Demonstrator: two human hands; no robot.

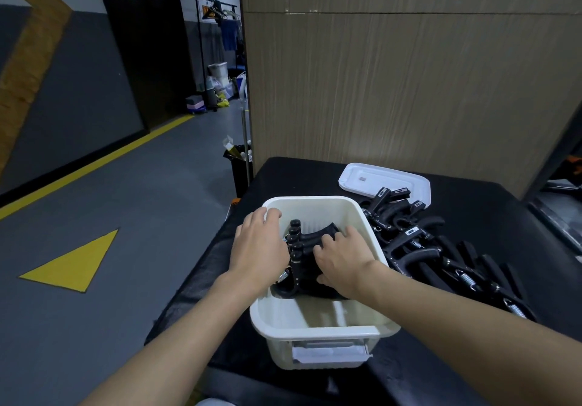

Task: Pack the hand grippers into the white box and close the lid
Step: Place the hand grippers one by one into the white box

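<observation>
An open white box (pixel 321 331) stands on the black table. Inside it, several black hand grippers (pixel 304 248) are stacked side by side, knobs to the left. My right hand (pixel 341 259) presses down on top of that stack with spread fingers. My left hand (pixel 259 248) reaches over the box's left wall, its fingers against the left side of the stack near the far corner. A loose pile of black hand grippers (pixel 441 254) with springs lies on the table right of the box. The white lid (pixel 381 180) lies upside down behind that pile.
The black table (pixel 504 226) stands against a wood-panelled wall. Its left edge drops to a grey floor with yellow markings. A black bin (pixel 239 166) stands by the table's far left corner. A dark shelf edge shows at the far right.
</observation>
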